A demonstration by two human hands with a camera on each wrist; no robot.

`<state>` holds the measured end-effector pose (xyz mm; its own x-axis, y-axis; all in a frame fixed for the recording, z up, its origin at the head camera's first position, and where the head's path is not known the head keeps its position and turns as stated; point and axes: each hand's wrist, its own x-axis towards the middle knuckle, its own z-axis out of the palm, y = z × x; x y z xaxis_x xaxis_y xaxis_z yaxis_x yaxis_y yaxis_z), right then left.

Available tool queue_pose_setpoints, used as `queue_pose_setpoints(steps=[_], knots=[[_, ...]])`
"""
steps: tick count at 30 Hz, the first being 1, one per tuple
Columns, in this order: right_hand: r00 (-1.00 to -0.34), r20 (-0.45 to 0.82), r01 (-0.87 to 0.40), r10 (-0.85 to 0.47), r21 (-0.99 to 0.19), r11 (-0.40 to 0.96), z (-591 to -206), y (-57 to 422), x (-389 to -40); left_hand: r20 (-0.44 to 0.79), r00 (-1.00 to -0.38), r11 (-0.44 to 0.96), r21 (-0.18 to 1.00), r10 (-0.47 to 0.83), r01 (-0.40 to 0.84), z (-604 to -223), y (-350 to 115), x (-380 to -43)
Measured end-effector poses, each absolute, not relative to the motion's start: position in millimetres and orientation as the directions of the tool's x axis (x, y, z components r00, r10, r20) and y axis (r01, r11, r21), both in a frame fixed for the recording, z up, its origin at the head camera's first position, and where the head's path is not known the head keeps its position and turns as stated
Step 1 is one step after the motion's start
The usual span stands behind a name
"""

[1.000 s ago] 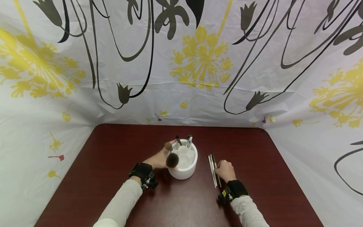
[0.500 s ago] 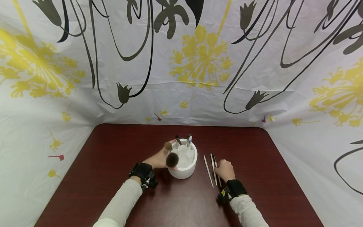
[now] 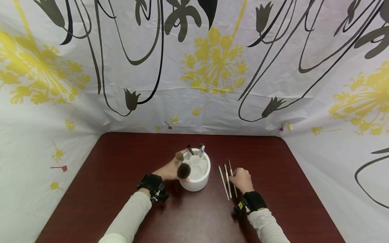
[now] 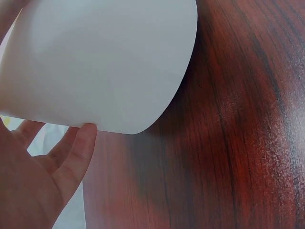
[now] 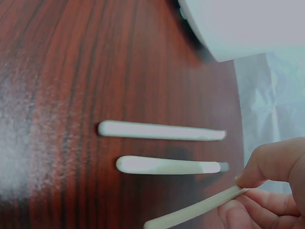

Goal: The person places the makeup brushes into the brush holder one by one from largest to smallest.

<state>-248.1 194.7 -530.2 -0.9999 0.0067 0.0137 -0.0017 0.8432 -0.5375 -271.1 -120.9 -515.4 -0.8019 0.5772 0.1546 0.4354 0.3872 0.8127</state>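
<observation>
My left hand [image 3: 170, 169] grips the left side of a round white makeup brush holder [image 3: 196, 185] on the table. Its fingers lie along the smooth wall [image 4: 105, 62] in the left wrist view. Out of the holder stand a large fluffy brush [image 3: 183, 170], a smaller tan-headed brush [image 3: 179, 156] and several slim ones [image 3: 202, 151]. To the right, my right hand [image 3: 242, 180] pinches a slim makeup brush with a pale handle [image 5: 193, 208] between thumb and fingers; the fingers hide its other end. Two more slim brushes, one [image 5: 157, 130] beside the other [image 5: 171, 165], lie on the table.
The dark red-brown table [image 3: 133, 148] has rounded far corners. A white curtain [image 3: 182, 111] with yellow and grey flowers hangs behind it and along both sides. Each wrist wears a black camera band.
The leftmost slim brush has slid left, apart from the others. The brush in my right hand has shifted, its upper end now farther from me. The left hand stays on the holder.
</observation>
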Motion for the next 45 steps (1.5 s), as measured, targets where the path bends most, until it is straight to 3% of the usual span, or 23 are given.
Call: queue_pose_setpoints(steps=[33, 45], knots=[[-0.942, 0.323, -0.259, -0.086, -0.542, 0.799, -457, 169, -239, 0.145, -0.808, 0.396, 0.814, 0.57, 0.425, -519, -123, -273], [-0.916, 0.379, -0.334, -0.129, -0.546, 0.768, -431, 152, -235, 0.161, -0.804, 0.389, 0.81, 0.573, 0.439, -519, -123, -274]])
